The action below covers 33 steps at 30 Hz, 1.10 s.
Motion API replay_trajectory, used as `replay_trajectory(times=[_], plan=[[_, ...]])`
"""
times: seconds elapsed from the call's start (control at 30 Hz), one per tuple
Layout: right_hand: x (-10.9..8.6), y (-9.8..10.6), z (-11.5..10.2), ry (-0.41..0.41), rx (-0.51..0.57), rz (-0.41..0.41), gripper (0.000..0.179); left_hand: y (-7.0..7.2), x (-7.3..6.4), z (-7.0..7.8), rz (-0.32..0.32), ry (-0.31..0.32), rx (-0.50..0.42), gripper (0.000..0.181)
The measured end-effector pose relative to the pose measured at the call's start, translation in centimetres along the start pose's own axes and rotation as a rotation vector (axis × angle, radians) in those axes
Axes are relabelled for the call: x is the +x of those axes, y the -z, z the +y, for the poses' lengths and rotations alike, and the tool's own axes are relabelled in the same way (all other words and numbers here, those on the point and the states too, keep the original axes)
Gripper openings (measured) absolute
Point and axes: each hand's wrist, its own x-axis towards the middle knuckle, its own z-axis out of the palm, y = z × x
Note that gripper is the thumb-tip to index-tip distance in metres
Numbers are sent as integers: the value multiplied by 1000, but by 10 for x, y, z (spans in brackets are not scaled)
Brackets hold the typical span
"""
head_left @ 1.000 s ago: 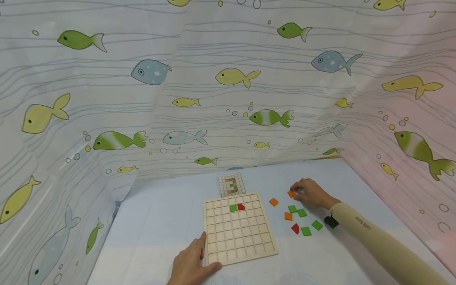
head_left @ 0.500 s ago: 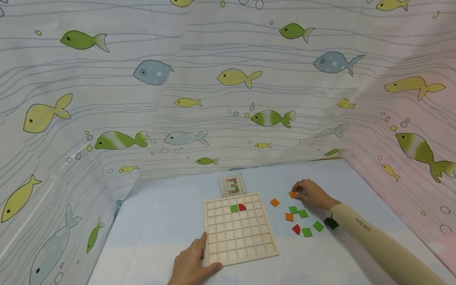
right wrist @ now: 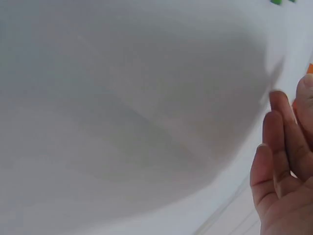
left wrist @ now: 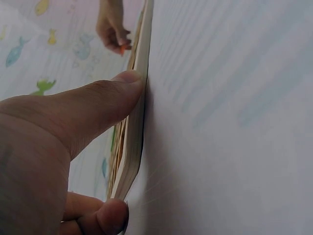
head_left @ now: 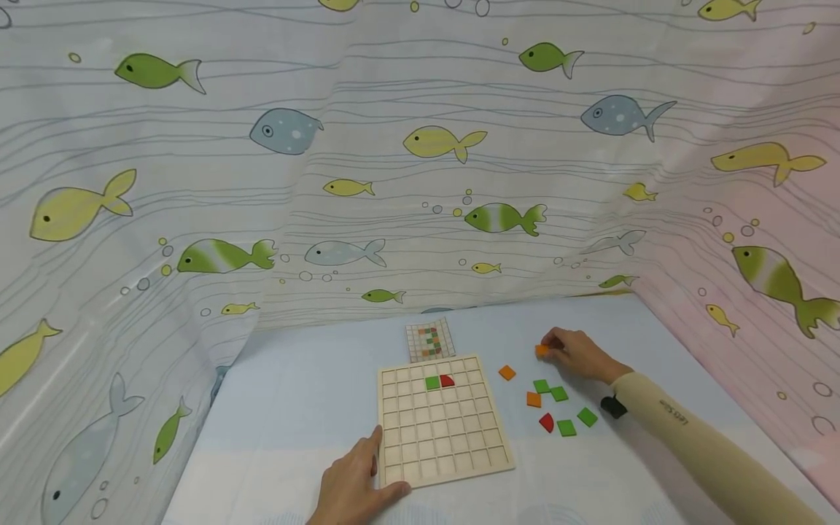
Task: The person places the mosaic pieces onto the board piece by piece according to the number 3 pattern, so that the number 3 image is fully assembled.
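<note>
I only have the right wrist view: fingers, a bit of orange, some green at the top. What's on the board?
Observer: The head view shows two pieces on the board: a green tile and, just right of it, a red wedge.

Operator: And the left hand?

Observer: The left hand is at the board's near left corner, its thumb touching the near edge.

Operator: Any red piece off the board?

Observer: Yes, one loose red wedge, lying on the table to the right of the board.
</note>
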Motion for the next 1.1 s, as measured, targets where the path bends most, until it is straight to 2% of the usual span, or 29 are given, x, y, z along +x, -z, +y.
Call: replay_trajectory(times=[0.27,0.7,0.9,1.1], plan=[[2,7,-2,-2,5,34,20,1,0,-2,13,-11,2,110],[8,8,-8,-11,42,63,22,0,1,-1,10,-7,10,111],[11,2,-20,42,71,92,21,0,1,1,-10,7,-18,112],[18,-6,-41,136,56,120,21,1,0,2,-13,17,-18,113]])
